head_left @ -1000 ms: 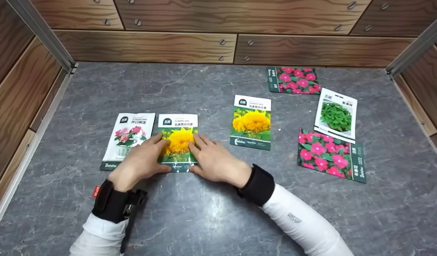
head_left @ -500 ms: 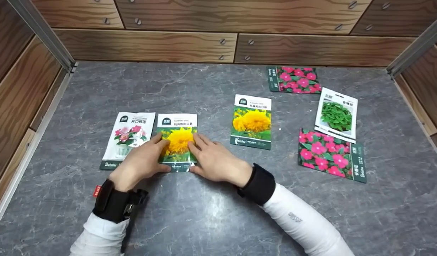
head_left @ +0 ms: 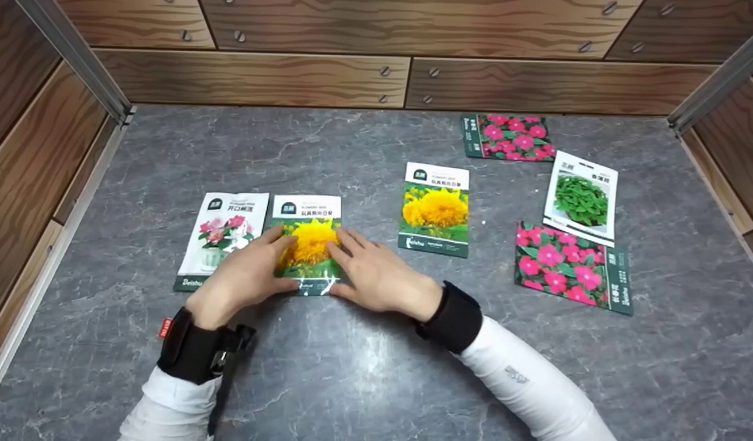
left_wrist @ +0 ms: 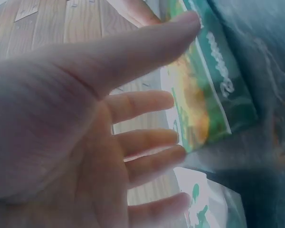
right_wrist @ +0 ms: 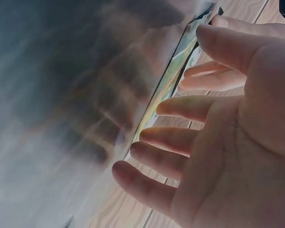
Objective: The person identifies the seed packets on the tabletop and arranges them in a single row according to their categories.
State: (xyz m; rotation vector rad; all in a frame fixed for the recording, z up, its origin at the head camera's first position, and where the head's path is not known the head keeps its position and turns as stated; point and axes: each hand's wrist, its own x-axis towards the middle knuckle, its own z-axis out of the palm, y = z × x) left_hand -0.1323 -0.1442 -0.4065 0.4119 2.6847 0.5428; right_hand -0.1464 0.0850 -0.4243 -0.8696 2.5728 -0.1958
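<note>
A seed packet with a yellow sunflower picture (head_left: 312, 245) lies flat on the table between my two hands. My left hand (head_left: 244, 272) is at its left edge, thumb near the lower corner, fingers relaxed and spread in the left wrist view. It also covers part of a white packet with pink flowers (head_left: 220, 233). On the other side, my right hand (head_left: 376, 275) has its fingertips along the sunflower packet's right edge. In the right wrist view those fingers (right_wrist: 168, 140) are spread, with nothing gripped between them.
A second sunflower packet (head_left: 434, 211) lies to the right. Beyond it, a white green-leaf packet (head_left: 581, 196) overlaps a pink-flower packet (head_left: 560, 266), with another pink-flower packet (head_left: 514, 138) near the back. Wood-patterned walls (head_left: 260, 79) border the grey table (head_left: 364, 380).
My right hand has shifted slightly to the right, its fingers a little farther from the sunflower packet's middle. The left hand and the packets have barely moved.
</note>
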